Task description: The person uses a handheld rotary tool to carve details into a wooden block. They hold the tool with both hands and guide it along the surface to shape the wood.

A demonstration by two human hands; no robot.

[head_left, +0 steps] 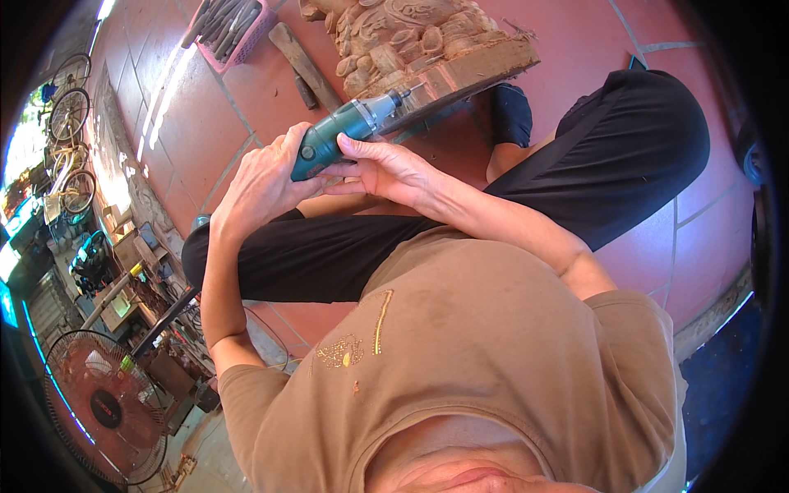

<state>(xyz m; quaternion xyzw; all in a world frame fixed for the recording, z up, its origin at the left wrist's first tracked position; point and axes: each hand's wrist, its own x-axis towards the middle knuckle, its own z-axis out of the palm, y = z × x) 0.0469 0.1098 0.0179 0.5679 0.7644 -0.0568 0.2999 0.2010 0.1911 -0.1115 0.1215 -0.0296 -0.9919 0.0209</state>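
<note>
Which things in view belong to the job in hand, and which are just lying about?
Likely part of the job:
power tool, held by left hand and right hand
carving, by the tool's tip; contact unclear
tool basket, untouched, perhaps for the carving

Apparently just lying about:
fan
bicycles

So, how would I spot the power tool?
Find the carved wooden block, top centre. Just below, the left hand and right hand hold the power tool, a stout cylinder; its green body and grey nose set it apart from the brown wood.
</note>
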